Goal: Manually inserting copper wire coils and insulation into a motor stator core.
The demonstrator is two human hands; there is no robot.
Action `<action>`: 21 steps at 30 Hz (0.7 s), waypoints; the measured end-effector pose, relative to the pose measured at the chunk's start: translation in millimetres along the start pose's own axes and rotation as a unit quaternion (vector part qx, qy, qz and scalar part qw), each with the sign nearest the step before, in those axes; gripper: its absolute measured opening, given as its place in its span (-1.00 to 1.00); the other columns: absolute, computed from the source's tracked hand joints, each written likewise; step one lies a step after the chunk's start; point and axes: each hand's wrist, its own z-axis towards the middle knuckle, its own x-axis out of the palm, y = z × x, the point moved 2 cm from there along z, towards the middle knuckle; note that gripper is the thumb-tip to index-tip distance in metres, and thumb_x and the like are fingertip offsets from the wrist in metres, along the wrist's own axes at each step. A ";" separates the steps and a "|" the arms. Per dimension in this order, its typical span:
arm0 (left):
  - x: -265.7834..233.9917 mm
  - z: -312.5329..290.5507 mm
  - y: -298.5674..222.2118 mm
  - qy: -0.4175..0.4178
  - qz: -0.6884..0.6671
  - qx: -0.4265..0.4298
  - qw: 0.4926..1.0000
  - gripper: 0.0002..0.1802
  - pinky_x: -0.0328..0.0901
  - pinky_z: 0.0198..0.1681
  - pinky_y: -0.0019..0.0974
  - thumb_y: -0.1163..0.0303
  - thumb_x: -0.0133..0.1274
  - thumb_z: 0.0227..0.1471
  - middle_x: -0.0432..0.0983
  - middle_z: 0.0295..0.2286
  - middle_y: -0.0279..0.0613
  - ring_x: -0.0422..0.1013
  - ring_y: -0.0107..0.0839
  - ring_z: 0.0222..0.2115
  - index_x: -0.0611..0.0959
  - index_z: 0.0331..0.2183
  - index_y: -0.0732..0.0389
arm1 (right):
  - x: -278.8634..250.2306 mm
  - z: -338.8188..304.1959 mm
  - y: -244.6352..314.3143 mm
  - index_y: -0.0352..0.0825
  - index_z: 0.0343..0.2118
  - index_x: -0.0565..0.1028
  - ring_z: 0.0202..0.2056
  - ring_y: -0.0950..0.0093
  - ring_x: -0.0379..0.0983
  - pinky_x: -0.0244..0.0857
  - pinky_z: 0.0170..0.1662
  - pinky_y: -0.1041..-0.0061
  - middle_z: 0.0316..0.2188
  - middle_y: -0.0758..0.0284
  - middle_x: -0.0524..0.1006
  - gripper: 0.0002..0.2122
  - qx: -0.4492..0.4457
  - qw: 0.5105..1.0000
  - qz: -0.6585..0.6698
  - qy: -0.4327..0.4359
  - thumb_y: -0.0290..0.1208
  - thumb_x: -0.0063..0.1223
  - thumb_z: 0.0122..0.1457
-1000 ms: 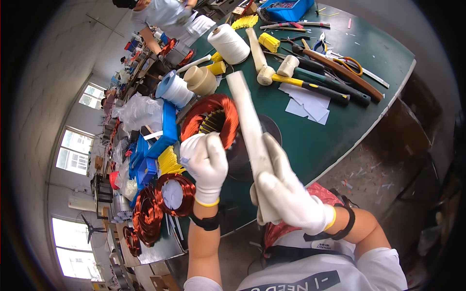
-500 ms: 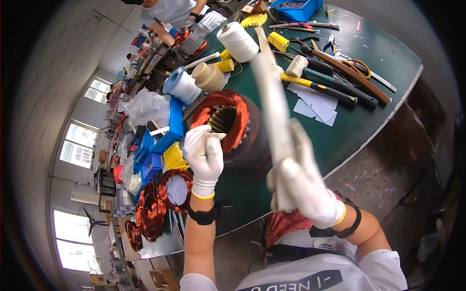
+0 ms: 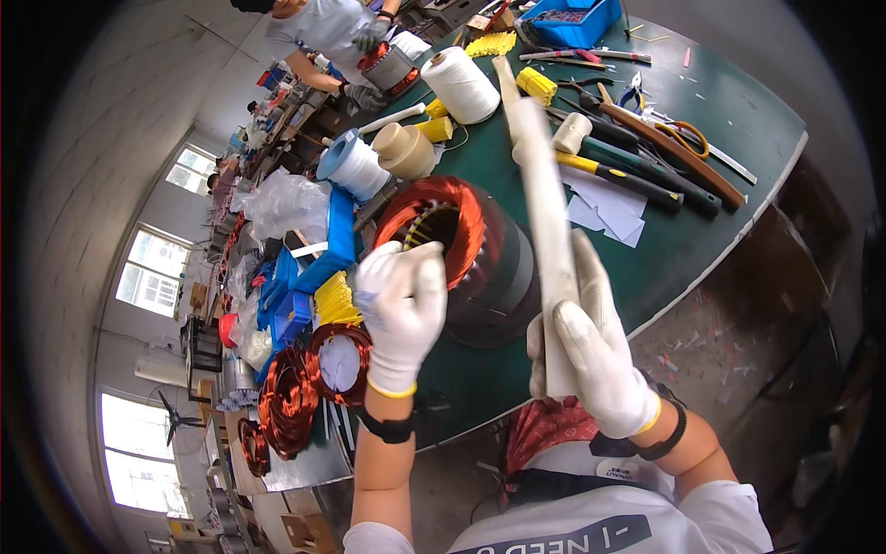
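A motor stator (image 3: 503,268) with a dark cylindrical body and a ring of red-brown copper windings (image 3: 471,217) lies on the green table, its bore facing left toward my left hand. My left hand (image 3: 401,305), in a white glove, is closed at the rim of the bore; whatever its fingers pinch is hidden. Thin yellow slot strips line the bore just past the fingertips. My gloved right hand (image 3: 595,365) grips the lower end of a long pale flat stick (image 3: 546,208), raised nearly upright right of the stator and smeared by motion.
Hammers (image 3: 637,180), pliers and scissors lie at the far right. Thread spools (image 3: 459,85) stand behind the stator. Copper coils (image 3: 288,402), yellow strips (image 3: 336,300) and blue bins (image 3: 330,242) sit at the left. A co-worker (image 3: 323,42) handles another stator at the back.
My left hand has moved slightly right and stays closed at the bore. The stick has swung a little to the right and stands more upright. The co-worker's stator has shifted up and right.
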 end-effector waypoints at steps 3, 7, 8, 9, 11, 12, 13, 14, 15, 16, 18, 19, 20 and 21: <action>17.5 8.4 -29.3 -0.029 0.052 -0.019 0.998 -0.78 0.33 -0.16 -0.11 0.37 0.01 0.07 0.54 -0.58 -0.13 0.44 -0.07 -0.51 0.62 -0.55 0.21 | 1.6 -1.9 -27.8 -0.21 0.38 -0.35 -0.64 0.47 0.39 0.34 -0.60 0.52 -0.28 0.12 0.44 -0.17 -0.073 0.997 -0.025 0.022 -0.05 -0.09 0.26; 7.0 -8.3 10.4 -0.028 -0.075 -0.027 0.996 -0.57 0.31 -0.09 -0.10 0.27 -0.12 0.18 0.54 -0.52 -0.02 0.46 -0.03 -0.27 0.64 -0.55 0.36 | -9.7 -6.1 1.6 -0.22 0.38 -0.30 -0.71 0.50 0.37 0.36 -0.60 0.56 -0.45 0.22 0.45 -0.19 0.054 0.997 0.008 0.048 -0.06 -0.08 0.26; 5.6 -7.0 16.9 -0.011 -0.101 -0.022 0.995 -0.57 0.31 -0.08 -0.11 0.26 -0.12 0.19 0.54 -0.52 -0.03 0.46 -0.04 -0.25 0.64 -0.53 0.36 | -12.2 -10.4 2.5 -0.20 0.38 -0.31 -0.71 0.51 0.37 0.37 -0.60 0.57 -0.45 0.22 0.44 -0.19 0.036 0.999 0.006 0.014 -0.05 -0.09 0.26; 3.9 -5.2 19.9 0.005 -0.126 -0.016 0.992 -0.57 0.31 -0.08 -0.11 0.25 -0.12 0.19 0.54 -0.51 -0.04 0.47 -0.06 -0.24 0.65 -0.52 0.36 | -8.4 -8.4 -1.0 -0.24 0.37 -0.33 -0.70 0.50 0.39 0.36 -0.60 0.57 -0.44 0.21 0.45 -0.18 -0.001 1.000 0.002 -0.015 -0.05 -0.10 0.26; 7.3 2.5 -1.8 0.003 -0.082 -0.083 0.993 -0.63 0.31 -0.09 -0.14 0.29 -0.08 0.18 0.56 -0.49 -0.08 0.49 -0.14 -0.24 0.66 -0.48 0.35 | -3.1 -9.0 -19.8 -0.29 0.36 -0.35 -0.71 0.51 0.38 0.35 -0.61 0.58 -0.42 0.20 0.46 -0.17 -0.033 0.998 -0.035 0.027 -0.06 -0.11 0.27; 16.7 4.1 -13.6 -0.031 -0.054 -0.092 0.994 -0.78 0.32 -0.22 -0.09 0.37 -0.03 0.11 0.54 -0.57 -0.16 0.46 -0.08 -0.47 0.66 -0.46 0.22 | -0.8 -11.4 -32.7 -0.31 0.36 -0.37 -0.63 0.52 0.36 0.36 -0.59 0.55 -0.30 0.16 0.42 -0.23 -0.086 0.995 -0.045 0.028 -0.12 -0.19 0.32; 16.3 12.2 -33.6 -0.007 0.025 -0.021 0.999 -0.85 0.31 -0.33 -0.13 0.43 0.01 0.06 0.53 -0.58 -0.16 0.44 -0.10 -0.53 0.65 -0.46 0.21 | -6.0 -11.5 -22.1 -0.31 0.36 -0.37 -0.63 0.52 0.36 0.36 -0.59 0.55 -0.30 0.16 0.42 -0.23 -0.087 0.995 -0.052 0.026 -0.12 -0.19 0.32; 12.4 7.4 -31.6 -0.020 0.031 -0.027 0.999 -0.87 0.30 -0.36 -0.14 0.44 0.03 0.03 0.53 -0.58 -0.15 0.44 -0.11 -0.54 0.65 -0.49 0.21 | -10.8 -14.3 -4.7 -0.31 0.36 -0.36 -0.63 0.52 0.37 0.36 -0.59 0.55 -0.33 0.17 0.43 -0.21 -0.009 0.998 -0.030 0.061 -0.10 -0.16 0.31; 9.8 1.3 -27.1 -0.034 0.037 -0.034 0.998 -0.88 0.28 -0.40 -0.16 0.44 0.05 0.00 0.52 -0.59 -0.15 0.43 -0.11 -0.55 0.64 -0.51 0.20 | -10.5 -16.2 4.9 -0.30 0.36 -0.35 -0.62 0.52 0.39 0.36 -0.59 0.55 -0.36 0.18 0.44 -0.20 0.070 0.993 -0.011 0.095 -0.09 -0.14 0.29; 8.6 0.2 -21.3 -0.062 0.008 -0.012 0.998 -0.87 0.29 -0.37 -0.15 0.43 0.05 -0.01 0.51 -0.60 -0.14 0.43 -0.11 -0.53 0.64 -0.54 0.19 | -7.8 -17.6 7.9 -0.27 0.36 -0.38 -0.63 0.52 0.40 0.34 -0.60 0.56 -0.42 0.19 0.44 -0.17 0.050 0.998 0.001 0.044 -0.06 -0.11 0.28; 8.2 -4.8 -8.7 -0.062 -0.050 -0.020 0.997 -0.65 0.30 -0.21 -0.12 0.28 -0.07 0.13 0.53 -0.57 -0.06 0.46 -0.04 -0.36 0.67 -0.54 0.26 | 0.2 -16.9 4.6 -0.22 0.37 -0.35 -0.69 0.48 0.37 0.33 -0.61 0.57 -0.46 0.20 0.43 -0.14 0.025 1.000 -0.017 0.000 0.01 -0.07 0.23; 3.0 -5.3 1.0 -0.034 -0.082 -0.020 0.996 -0.61 0.31 -0.17 -0.13 0.26 -0.09 0.15 0.54 -0.57 -0.08 0.47 -0.03 -0.34 0.68 -0.55 0.26 | 3.8 -17.9 1.1 -0.22 0.37 -0.37 -0.69 0.48 0.37 0.35 -0.60 0.54 -0.45 0.19 0.43 -0.12 0.037 0.998 -0.036 0.028 0.01 -0.06 0.23; -0.5 -4.0 9.3 -0.020 -0.105 -0.023 0.994 -0.61 0.32 -0.14 -0.13 0.26 -0.08 0.16 0.54 -0.57 -0.08 0.47 -0.03 -0.34 0.68 -0.55 0.26 | 6.1 -17.7 -6.7 -0.20 0.36 -0.41 -0.67 0.46 0.38 0.37 -0.58 0.50 -0.41 0.17 0.44 -0.11 0.049 0.996 -0.026 0.072 0.01 -0.07 0.23; -1.6 -3.3 12.8 -0.005 -0.129 -0.025 0.991 -0.60 0.32 -0.12 -0.13 0.25 -0.08 0.16 0.54 -0.57 -0.09 0.47 -0.02 -0.34 0.68 -0.55 0.26 | 7.2 -19.0 -12.0 -0.19 0.37 -0.39 -0.68 0.47 0.37 0.37 -0.59 0.52 -0.42 0.16 0.45 -0.10 0.004 0.998 -0.033 0.048 0.01 -0.03 0.21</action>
